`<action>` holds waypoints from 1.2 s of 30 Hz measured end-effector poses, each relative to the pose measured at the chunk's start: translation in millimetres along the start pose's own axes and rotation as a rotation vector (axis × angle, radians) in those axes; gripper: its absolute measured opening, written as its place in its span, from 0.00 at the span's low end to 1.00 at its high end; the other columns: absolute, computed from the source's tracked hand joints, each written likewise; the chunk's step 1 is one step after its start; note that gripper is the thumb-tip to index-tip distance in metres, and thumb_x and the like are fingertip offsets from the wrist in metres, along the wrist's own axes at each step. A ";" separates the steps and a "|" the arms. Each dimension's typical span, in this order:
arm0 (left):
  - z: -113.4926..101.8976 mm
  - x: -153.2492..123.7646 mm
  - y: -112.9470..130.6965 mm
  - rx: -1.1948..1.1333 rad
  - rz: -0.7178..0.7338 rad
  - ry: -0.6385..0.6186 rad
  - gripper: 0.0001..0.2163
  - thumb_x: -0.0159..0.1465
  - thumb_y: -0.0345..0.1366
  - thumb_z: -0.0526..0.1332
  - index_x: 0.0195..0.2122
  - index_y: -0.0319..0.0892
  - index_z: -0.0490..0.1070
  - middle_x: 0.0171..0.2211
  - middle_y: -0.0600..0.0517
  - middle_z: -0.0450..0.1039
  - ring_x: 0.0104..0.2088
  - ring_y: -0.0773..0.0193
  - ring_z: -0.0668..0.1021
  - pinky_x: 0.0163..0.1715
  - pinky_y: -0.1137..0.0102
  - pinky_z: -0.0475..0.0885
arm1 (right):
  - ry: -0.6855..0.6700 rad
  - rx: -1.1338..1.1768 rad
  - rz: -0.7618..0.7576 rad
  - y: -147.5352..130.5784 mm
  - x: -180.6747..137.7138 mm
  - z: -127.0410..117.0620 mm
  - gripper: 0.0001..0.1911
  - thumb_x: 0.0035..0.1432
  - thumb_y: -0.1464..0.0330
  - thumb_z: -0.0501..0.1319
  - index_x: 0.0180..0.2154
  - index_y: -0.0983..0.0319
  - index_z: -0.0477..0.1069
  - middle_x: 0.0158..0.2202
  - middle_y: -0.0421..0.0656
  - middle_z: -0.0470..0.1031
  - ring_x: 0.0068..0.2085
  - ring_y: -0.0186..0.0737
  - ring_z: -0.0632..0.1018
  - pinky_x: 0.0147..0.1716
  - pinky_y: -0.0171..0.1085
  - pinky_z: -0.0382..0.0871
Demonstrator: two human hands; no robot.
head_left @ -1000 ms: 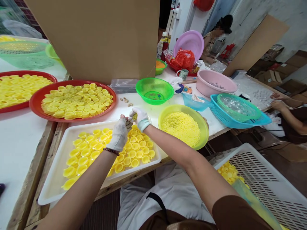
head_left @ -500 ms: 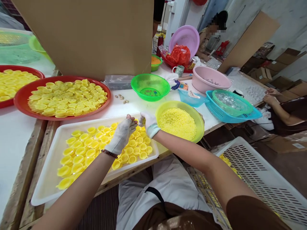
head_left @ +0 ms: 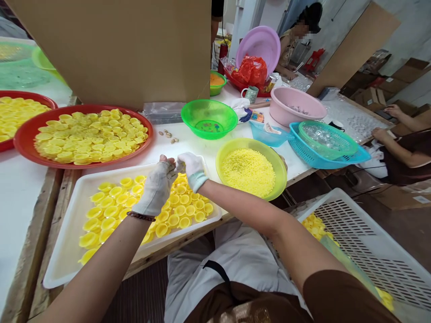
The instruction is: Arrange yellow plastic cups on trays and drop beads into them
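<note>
Both my hands wear white gloves and meet above the far edge of a white tray that holds several yellow plastic cups. My left hand is curled, its fingertips pinched against my right hand, which is also closed. What they pinch between them is hidden. A yellow-green bowl full of small yellow pellets sits just right of my right hand.
A red tray of yellow cups lies behind, another at far left. A cardboard sheet stands upright. Green bowl, pink basin, blue basket and a white slotted crate surround. Another person's hands work at right.
My right hand moved from beside the pellet bowl back left to meet my left hand over the tray's far edge. The view shifted slightly.
</note>
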State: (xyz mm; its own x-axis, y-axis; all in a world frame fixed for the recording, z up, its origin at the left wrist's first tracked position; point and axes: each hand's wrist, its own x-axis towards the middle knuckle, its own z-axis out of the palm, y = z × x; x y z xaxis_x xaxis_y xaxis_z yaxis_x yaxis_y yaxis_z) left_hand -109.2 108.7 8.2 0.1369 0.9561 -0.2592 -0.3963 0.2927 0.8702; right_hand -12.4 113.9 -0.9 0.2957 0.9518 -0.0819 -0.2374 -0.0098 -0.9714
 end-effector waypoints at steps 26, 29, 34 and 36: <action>-41.6 -32.9 -4.5 0.163 0.191 0.069 0.17 0.57 0.49 0.68 0.39 0.42 0.79 0.42 0.47 0.79 0.38 0.62 0.79 0.42 0.66 0.77 | -0.026 -0.913 0.115 -47.4 -19.7 -205.3 0.20 0.65 0.66 0.60 0.21 0.59 0.59 0.21 0.39 0.64 0.23 0.34 0.63 0.26 0.38 0.56; -38.6 -25.7 2.5 0.061 0.138 0.069 0.14 0.59 0.47 0.66 0.38 0.41 0.78 0.39 0.48 0.78 0.39 0.62 0.79 0.44 0.66 0.76 | 0.061 -0.340 0.420 -67.8 -7.9 -197.1 0.17 0.69 0.64 0.52 0.26 0.59 0.60 0.19 0.35 0.59 0.17 0.29 0.54 0.19 0.34 0.45; -3.4 -5.6 13.6 -0.099 0.029 0.061 0.12 0.67 0.44 0.59 0.35 0.41 0.74 0.37 0.49 0.77 0.40 0.62 0.80 0.48 0.64 0.74 | -0.087 0.160 0.465 -82.8 8.9 -118.5 0.17 0.68 0.60 0.57 0.28 0.60 0.59 0.18 0.30 0.56 0.15 0.24 0.50 0.15 0.29 0.37; 14.6 4.3 15.6 -0.093 0.015 0.062 0.14 0.69 0.45 0.56 0.34 0.41 0.73 0.36 0.48 0.77 0.39 0.62 0.80 0.49 0.63 0.73 | -0.149 0.187 0.415 -76.7 18.2 -74.5 0.20 0.65 0.56 0.61 0.28 0.60 0.59 0.18 0.30 0.58 0.14 0.24 0.52 0.13 0.27 0.39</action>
State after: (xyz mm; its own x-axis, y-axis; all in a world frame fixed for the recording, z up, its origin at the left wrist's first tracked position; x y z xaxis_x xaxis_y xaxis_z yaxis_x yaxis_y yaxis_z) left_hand -101.6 117.2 26.8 0.0752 0.9587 -0.2744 -0.4810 0.2760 0.8322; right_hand 80.2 109.1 55.4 0.0080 0.9127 -0.4086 -0.4741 -0.3563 -0.8051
